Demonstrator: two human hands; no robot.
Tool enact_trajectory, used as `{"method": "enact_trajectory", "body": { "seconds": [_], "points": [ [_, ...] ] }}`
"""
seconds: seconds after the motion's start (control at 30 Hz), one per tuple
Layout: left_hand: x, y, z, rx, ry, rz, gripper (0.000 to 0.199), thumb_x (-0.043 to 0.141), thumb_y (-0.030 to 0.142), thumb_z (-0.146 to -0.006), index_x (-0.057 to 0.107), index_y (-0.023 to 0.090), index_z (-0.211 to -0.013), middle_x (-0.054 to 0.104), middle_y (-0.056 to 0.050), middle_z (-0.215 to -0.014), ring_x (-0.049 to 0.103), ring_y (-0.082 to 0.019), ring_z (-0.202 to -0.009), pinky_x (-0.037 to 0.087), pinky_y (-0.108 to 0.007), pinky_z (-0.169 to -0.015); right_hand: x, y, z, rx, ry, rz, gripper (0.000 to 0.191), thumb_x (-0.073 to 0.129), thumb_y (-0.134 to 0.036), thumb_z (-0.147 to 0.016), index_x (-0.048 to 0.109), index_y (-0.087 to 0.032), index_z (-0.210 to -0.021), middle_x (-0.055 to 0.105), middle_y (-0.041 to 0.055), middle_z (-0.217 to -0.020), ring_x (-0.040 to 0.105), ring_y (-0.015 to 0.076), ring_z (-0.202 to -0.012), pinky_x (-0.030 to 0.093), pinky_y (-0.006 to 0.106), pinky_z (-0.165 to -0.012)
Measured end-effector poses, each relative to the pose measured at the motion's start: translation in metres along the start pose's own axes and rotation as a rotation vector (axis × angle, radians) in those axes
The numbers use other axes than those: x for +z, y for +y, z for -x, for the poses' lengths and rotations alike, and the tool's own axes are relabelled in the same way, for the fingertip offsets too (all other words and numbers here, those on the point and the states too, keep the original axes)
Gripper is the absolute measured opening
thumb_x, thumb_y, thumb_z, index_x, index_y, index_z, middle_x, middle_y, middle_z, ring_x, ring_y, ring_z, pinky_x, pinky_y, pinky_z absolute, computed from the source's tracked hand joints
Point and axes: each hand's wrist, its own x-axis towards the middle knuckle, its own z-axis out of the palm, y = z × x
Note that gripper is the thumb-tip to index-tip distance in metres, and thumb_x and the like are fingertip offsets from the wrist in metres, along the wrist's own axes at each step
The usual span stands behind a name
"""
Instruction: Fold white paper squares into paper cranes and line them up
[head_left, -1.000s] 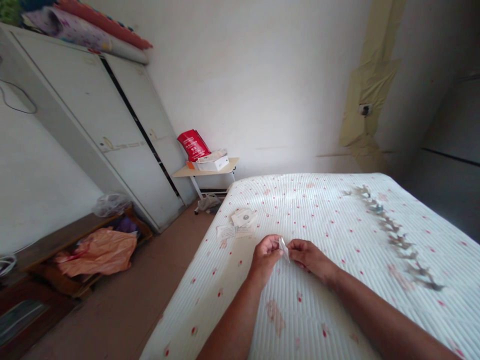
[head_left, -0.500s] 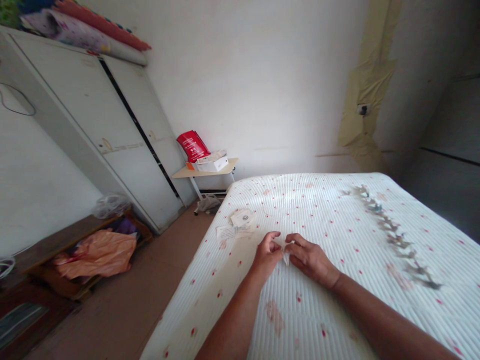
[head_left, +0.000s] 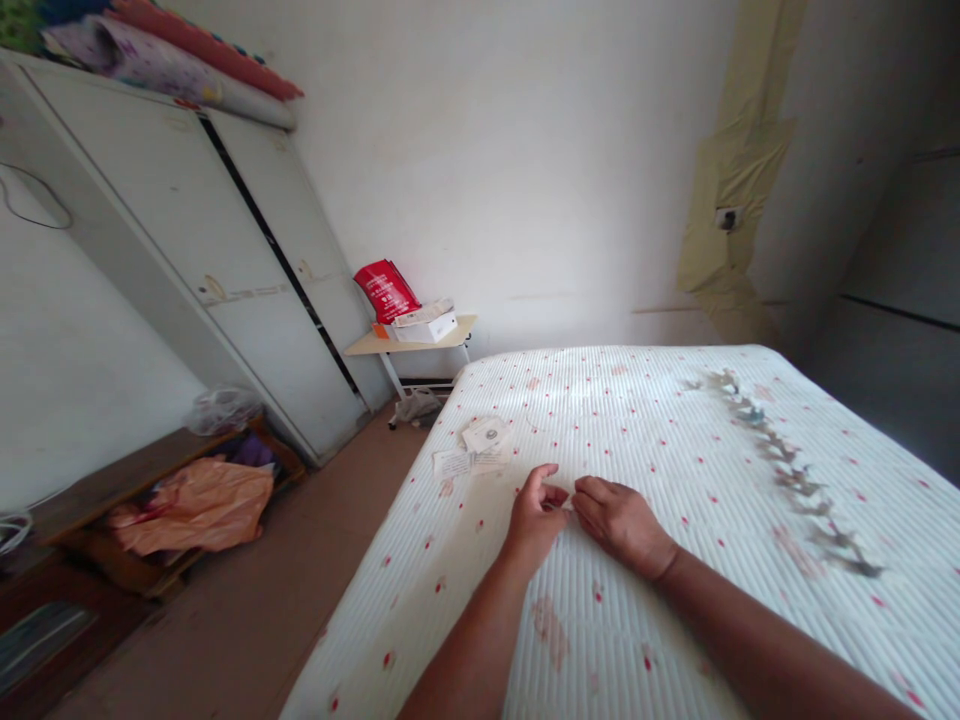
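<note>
Both the left hand (head_left: 536,508) and right hand (head_left: 616,514) had a small pale paper (head_left: 568,503) pinched between them (mostly hidden, tbh) over the bed (head_left: 416,625). Looked unfinished; a row of little objects (head_left: 787,455) sat right, loose printed slips (head_left: 486,436) left.

Bed (head_left: 622,400), white ribbed cover, red dots plus some bigger pinkish prints. Left part: a few pale printed papers (head_left: 472,437), overlapping, lying flat; top one has a dark round mark. Right part: slanted row of small grayish pieces (head_left: 801,483), close together, running from far end toward near side; too blurred to identify.
</note>
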Motion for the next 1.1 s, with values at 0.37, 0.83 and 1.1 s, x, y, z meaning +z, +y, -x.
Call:
{"method": "enact_trajectory", "body": {
  "seconds": [0.37,0.83,1.1],
  "points": [
    [0.002,-0.009,0.001,0.162,0.027,-0.376,0.05,0.056,0.004,-0.064,0.052,0.023,-0.109,0.061,0.002,-0.083,0.056,-0.012,-0.079,0.045,-0.025,-0.074,0.011,0.0,0.002,0.007,-0.086,0.034,0.023,0.042,-0.018,-0.087,0.059,-0.016,-0.072,0.057,0.004,-0.072,0.052,0.0115,-0.06,0.038,0.022,-0.054],
    [0.003,-0.014,0.004,0.434,0.016,-0.657,0.024,0.049,-0.002,-0.063,0.059,0.018,-0.071,0.059,-0.001,-0.078,0.051,-0.015,-0.082,0.041,-0.026,-0.077,0.0,0.012,0.015,0.138,-0.153,-0.357,0.012,0.047,-0.012,-0.082,0.055,-0.018,-0.087,0.053,0.0033,-0.086,0.056,0.0128,-0.075,0.046,0.023,-0.067],
    [0.002,-0.013,0.008,0.451,0.02,-0.651,0.022,0.051,0.001,-0.068,0.063,0.019,-0.072,0.059,-0.001,-0.081,0.05,-0.015,-0.084,0.04,-0.026,-0.078,0.001,0.011,0.014,0.1,-0.152,-0.297,0.016,0.043,-0.014,-0.085,0.059,-0.018,-0.083,0.054,0.0035,-0.084,0.056,0.012,-0.072,0.045,0.021,-0.065]
  ]
}}
